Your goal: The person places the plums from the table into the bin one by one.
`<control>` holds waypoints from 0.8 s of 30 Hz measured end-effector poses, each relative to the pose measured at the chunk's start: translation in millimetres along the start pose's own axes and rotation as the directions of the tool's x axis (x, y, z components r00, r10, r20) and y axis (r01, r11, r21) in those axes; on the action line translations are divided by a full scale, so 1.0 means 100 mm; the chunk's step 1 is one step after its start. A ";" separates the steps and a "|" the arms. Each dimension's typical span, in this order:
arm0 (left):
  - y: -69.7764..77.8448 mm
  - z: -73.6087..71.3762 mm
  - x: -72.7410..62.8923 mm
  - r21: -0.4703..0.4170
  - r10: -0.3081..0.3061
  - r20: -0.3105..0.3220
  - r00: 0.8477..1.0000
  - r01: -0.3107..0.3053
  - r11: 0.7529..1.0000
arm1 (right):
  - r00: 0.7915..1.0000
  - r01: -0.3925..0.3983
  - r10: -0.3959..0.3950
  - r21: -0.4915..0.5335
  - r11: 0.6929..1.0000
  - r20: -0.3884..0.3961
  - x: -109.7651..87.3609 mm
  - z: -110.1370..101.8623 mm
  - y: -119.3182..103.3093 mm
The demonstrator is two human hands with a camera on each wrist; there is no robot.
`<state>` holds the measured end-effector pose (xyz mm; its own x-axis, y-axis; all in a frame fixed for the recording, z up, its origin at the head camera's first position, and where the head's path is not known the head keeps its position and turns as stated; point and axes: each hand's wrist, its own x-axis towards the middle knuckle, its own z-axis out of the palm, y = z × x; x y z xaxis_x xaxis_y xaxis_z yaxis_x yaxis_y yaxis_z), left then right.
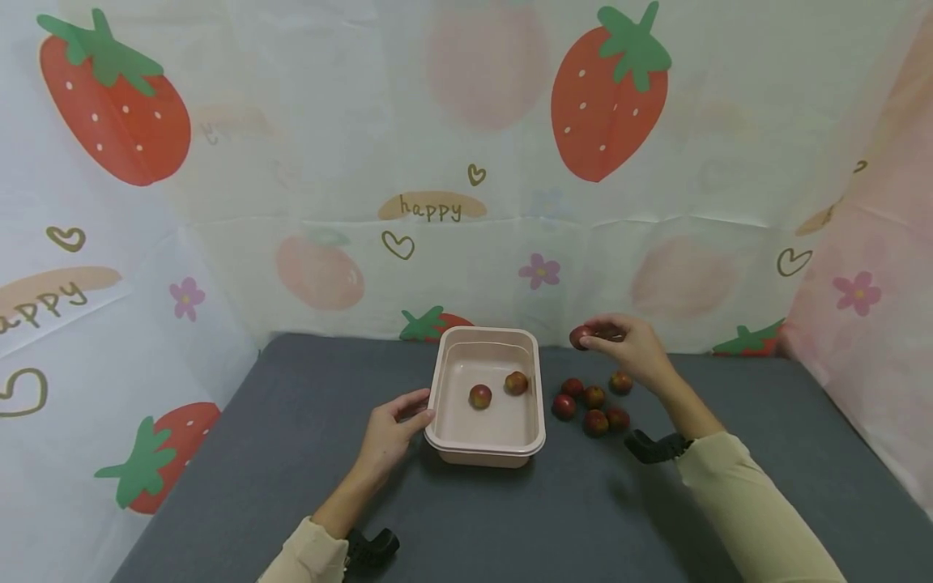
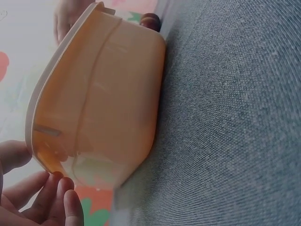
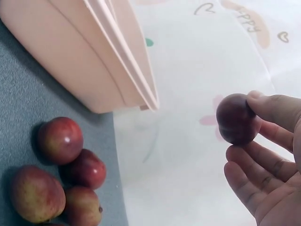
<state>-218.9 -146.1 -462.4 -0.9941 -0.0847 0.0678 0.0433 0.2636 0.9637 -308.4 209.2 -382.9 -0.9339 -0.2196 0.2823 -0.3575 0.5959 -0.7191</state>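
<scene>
A pale pink plastic tub (image 1: 484,441) stands on the table with two reddish plums (image 1: 480,396) inside, lying apart from each other. My left hand (image 1: 394,429) pinches the tub's left rim, thumb on top and fingers beneath, as the left wrist view shows. Up to the right of the tub, my right hand (image 1: 630,348) holds a dark red plum (image 3: 237,118) between thumb and fingertips, raised above the table. Below that hand, several more plums (image 1: 595,423) lie in a loose cluster just right of the tub.
Grey cloth covers the table (image 1: 291,453). Behind it hangs a white backdrop (image 1: 328,162) printed with strawberries, hearts and flowers, close to the table's far edge. A black wrist mount (image 1: 656,447) sticks out below my right wrist, over the table.
</scene>
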 end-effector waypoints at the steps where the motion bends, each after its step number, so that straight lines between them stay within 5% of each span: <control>1: 0.00 0.00 0.00 0.000 0.001 -0.001 1.000 -0.001 1.000 | 1.000 0.003 -0.003 0.003 1.000 0.002 0.02 0.01 0.00; 24: -0.02 0.00 0.01 0.015 -0.007 0.003 1.000 0.007 1.000 | 0.995 0.052 -0.054 0.023 0.998 0.084 0.29 0.34 -0.09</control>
<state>-219.6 -146.9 -463.8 -0.9947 -0.0840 0.0600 0.0346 0.2771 0.9602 -333.0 170.9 -389.6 -0.9108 -0.3158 0.2659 -0.4057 0.5657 -0.7179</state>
